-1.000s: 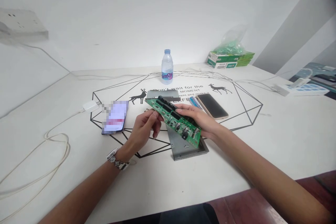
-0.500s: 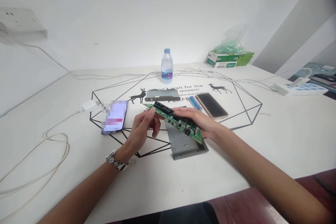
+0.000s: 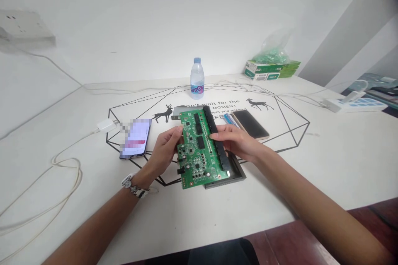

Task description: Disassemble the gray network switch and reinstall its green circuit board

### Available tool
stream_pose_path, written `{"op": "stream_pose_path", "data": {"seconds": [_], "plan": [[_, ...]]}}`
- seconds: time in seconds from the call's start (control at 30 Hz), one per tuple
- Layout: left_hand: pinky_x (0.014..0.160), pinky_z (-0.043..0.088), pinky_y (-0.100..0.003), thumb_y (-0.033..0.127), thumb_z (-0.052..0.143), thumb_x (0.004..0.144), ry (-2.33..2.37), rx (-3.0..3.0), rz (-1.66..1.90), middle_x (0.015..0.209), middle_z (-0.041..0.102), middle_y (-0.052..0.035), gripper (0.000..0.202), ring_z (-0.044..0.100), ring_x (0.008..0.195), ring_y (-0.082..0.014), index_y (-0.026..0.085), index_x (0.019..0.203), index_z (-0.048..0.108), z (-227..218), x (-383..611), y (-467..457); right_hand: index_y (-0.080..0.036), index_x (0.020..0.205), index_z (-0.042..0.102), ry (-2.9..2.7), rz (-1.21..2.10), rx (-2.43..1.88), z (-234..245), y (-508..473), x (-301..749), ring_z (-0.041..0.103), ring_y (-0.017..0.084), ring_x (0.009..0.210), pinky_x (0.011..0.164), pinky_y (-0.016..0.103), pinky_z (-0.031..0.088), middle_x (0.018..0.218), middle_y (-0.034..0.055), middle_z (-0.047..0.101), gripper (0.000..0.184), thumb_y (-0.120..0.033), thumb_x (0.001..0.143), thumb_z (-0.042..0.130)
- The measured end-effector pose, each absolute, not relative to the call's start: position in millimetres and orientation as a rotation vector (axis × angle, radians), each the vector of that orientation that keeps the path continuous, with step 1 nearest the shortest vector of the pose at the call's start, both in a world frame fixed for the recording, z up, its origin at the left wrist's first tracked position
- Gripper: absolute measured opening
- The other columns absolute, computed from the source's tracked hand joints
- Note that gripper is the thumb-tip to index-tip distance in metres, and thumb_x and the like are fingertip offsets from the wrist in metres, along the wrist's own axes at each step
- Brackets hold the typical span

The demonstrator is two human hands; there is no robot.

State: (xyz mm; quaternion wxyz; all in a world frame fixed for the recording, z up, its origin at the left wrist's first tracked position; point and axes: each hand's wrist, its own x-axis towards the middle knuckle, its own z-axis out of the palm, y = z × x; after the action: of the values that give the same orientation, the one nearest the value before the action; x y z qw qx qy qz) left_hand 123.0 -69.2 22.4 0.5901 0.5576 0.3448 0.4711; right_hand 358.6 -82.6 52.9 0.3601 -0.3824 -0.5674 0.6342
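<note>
A green circuit board (image 3: 199, 149) with black connectors along its right edge is held up between both hands, its component side facing me. My left hand (image 3: 163, 153) grips its left edge with fingers closed on it. My right hand (image 3: 238, 143) holds the right edge, fingers over the black connector strip. Under the board a grey metal case tray (image 3: 231, 174) lies on the table, mostly hidden. A second grey metal case part (image 3: 178, 112) lies just behind the board.
A lit phone (image 3: 136, 137) on a white charger cable (image 3: 66, 169) lies left. A dark phone (image 3: 250, 124) and blue-handled screwdriver (image 3: 228, 119) lie right. A water bottle (image 3: 197, 78) and green boxes (image 3: 272, 70) stand at the back. A power strip (image 3: 354, 104) sits far right.
The board has been turned from a flat, diagonal tilt to upright with its face toward me. My left hand has closed on its left edge.
</note>
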Motion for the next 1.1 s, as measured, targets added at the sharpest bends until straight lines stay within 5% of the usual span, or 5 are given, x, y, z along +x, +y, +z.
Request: {"op": "stream_pose_path", "data": {"seconds": [0.17,0.3,0.53,0.73,1.1], "plan": [[0.026,0.026,-0.016,0.061,0.058,0.098,0.812,1.32,1.016,0.036,0.039,0.0111,0.047,0.026,0.024,-0.0052,0.02,0.075,0.053,28,121,-71,-0.021,0.063,0.051,-1.392,1.671,-0.993,55,-83,364,0.019,0.005,0.046,0.045,0.025,0.011,0.05,-0.0103,0.032,0.043,-0.044,0.08,0.083],[0.027,0.023,-0.015,0.061,0.057,0.098,0.854,1.439,1.007,0.032,0.04,0.0089,0.051,0.03,0.021,-0.0055,0.02,0.069,0.051,37,118,-71,-0.023,0.067,0.05,-1.459,1.709,-0.997,58,-84,374,0.034,0.005,0.031,0.04,0.024,0.009,0.039,-0.0134,0.027,0.042,-0.046,0.086,0.079],[0.042,0.053,-0.024,0.06,0.058,0.098,0.83,1.619,1.021,0.044,0.06,-0.0019,0.052,0.069,0.047,-0.0198,0.017,0.07,0.062,58,115,-79,-0.019,0.079,0.063,-1.441,1.684,-0.957,64,-86,382,0.077,0.022,0.065,0.04,0.018,0.037,0.042,-0.0081,0.046,0.031,-0.043,0.084,0.082],[0.068,0.067,-0.033,0.056,0.054,0.1,0.81,1.755,1.208,0.104,0.08,-0.013,0.048,0.076,0.092,-0.0243,0.017,0.101,0.082,62,110,-82,-0.026,0.129,0.071,-1.498,1.595,-0.826,67,-86,388,0.071,0.019,0.088,0.064,0.029,0.061,0.111,0.0064,0.074,0.047,-0.031,0.083,0.078],[0.047,0.054,-0.023,0.052,0.059,0.099,0.978,1.604,1.348,0.082,0.076,-0.0059,0.036,0.071,0.057,-0.0155,0.018,0.089,0.061,47,118,-82,-0.037,0.135,0.061,-1.275,1.492,-0.902,50,-84,367,0.056,0.012,0.062,0.052,0.025,0.051,0.09,-0.0024,0.064,0.051,-0.04,0.087,0.078]]}}
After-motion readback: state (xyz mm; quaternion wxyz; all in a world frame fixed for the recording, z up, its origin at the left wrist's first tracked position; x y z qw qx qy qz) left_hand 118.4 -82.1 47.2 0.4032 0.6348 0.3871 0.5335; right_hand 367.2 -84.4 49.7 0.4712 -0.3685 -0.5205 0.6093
